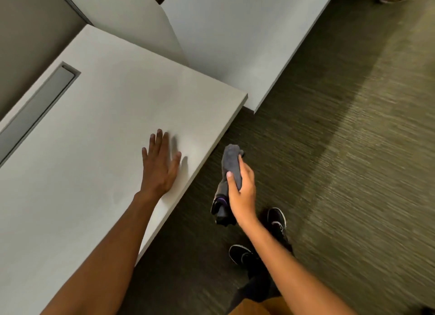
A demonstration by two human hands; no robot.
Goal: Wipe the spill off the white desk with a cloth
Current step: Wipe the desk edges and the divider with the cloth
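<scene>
Left hand (161, 164) flat, fingers spread, on the smooth white rectangular desk (94, 131); right hand (242, 187) grips a bunched grey cloth (231, 164) (beside the desk edge, above carpet).

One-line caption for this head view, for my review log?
Left hand flat on the white desk; right hand holds a bunched grey cloth over the carpet.

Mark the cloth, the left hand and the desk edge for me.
cloth (231, 160), head view, upper bunched part above the thumb
left hand (159, 166), head view, back of the hand
white desk (219, 136), head view, its near-right edge
</scene>
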